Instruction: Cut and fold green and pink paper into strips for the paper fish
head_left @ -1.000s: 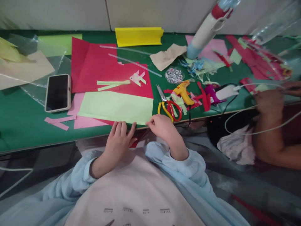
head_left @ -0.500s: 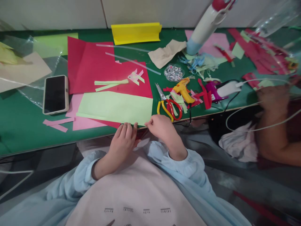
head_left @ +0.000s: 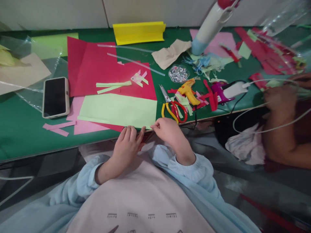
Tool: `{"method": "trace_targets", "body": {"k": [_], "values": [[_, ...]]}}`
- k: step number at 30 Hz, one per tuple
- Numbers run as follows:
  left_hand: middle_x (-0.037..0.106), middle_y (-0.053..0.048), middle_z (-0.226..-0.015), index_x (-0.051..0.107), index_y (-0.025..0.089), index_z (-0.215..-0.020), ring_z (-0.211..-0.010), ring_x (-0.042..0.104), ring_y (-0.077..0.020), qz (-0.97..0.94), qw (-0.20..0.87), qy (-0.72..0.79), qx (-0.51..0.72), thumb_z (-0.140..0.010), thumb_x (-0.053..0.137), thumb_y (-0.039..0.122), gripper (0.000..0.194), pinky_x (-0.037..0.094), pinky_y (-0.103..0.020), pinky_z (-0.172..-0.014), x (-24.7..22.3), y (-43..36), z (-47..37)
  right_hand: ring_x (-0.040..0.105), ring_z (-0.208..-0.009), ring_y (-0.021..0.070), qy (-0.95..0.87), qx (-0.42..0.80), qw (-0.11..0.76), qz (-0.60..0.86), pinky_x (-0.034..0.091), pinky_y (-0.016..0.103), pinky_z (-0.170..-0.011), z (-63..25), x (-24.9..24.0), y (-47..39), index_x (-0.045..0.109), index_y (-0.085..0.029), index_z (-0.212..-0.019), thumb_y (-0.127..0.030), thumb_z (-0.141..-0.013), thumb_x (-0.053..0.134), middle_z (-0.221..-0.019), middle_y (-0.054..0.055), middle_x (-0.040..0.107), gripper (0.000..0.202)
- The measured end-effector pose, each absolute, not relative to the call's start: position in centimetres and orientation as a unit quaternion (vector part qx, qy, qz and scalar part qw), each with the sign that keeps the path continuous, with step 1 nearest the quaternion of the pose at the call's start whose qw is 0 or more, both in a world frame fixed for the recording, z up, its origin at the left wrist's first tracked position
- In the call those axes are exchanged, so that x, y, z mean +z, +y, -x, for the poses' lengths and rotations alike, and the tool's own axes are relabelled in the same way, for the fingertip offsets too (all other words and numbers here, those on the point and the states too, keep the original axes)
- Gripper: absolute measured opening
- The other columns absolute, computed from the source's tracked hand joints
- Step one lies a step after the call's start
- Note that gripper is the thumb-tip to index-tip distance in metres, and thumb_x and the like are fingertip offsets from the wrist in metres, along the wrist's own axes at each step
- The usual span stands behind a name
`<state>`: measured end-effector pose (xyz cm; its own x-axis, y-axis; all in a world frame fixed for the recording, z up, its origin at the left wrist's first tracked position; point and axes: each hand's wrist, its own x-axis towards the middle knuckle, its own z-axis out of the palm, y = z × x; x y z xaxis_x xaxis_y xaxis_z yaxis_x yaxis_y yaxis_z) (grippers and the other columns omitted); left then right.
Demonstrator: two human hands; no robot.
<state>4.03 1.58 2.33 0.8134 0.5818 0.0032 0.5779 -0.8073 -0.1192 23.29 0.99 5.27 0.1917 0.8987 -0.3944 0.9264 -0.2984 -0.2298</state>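
Observation:
A sheet of light green paper (head_left: 119,110) lies at the table's front, with a narrow folded strip along its near edge. My left hand (head_left: 126,142) rests on that edge, fingers lying flat, with the index finger stretched out to the right. At the near right corner my right hand (head_left: 167,129) is closed in a pinch on the green paper. Beneath the sheet are pink paper (head_left: 88,128) and red paper (head_left: 91,64). A small woven paper fish (head_left: 139,78) and pale green paper strips (head_left: 113,85) lie on the red paper.
Scissors (head_left: 173,108), a yellow glue gun (head_left: 189,91) and paper scraps lie to the right. Behind them are a dish of googly eyes (head_left: 178,73) and a white bottle (head_left: 206,29). A phone (head_left: 55,97) lies left. Another person's hand (head_left: 280,97) is at far right.
My left index finger has stretched farther right along the paper's near edge, towards my right hand. My right hand keeps its pinch at the corner. The view has shifted slightly.

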Motion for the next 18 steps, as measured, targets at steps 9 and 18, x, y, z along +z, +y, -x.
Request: {"method": "trace_targets", "body": {"k": [9,18], "values": [[0.06,-0.024,-0.122,0.044,0.015,-0.148,-0.117,0.059,-0.034,0.951,0.079,-0.298,0.012,-0.099,0.046,0.035,0.053,0.048,-0.049,-0.101,2.2,1.6,-4.0,0.068,-0.087,0.0219,0.581,-0.221,0.037,-0.782,0.041,0.027,-0.068,-23.2,5.2,1.0,0.075,-0.015,-0.088,-0.037,-0.093,0.059,-0.091,0.011,0.075,0.028],[0.059,-0.023,-0.124,0.038,0.02,-0.152,-0.12,0.057,-0.0343,0.953,0.065,-0.293,0.036,-0.095,0.054,0.039,0.062,0.046,-0.05,-0.103,2.4,1.7,-4.1,0.062,-0.085,0.017,0.592,-0.166,-0.09,-0.783,0.041,0.026,-0.074,-24.8,4.8,-2.1,0.072,-0.018,-0.087,-0.032,-0.091,0.063,-0.085,0.004,0.069,0.017]]}}
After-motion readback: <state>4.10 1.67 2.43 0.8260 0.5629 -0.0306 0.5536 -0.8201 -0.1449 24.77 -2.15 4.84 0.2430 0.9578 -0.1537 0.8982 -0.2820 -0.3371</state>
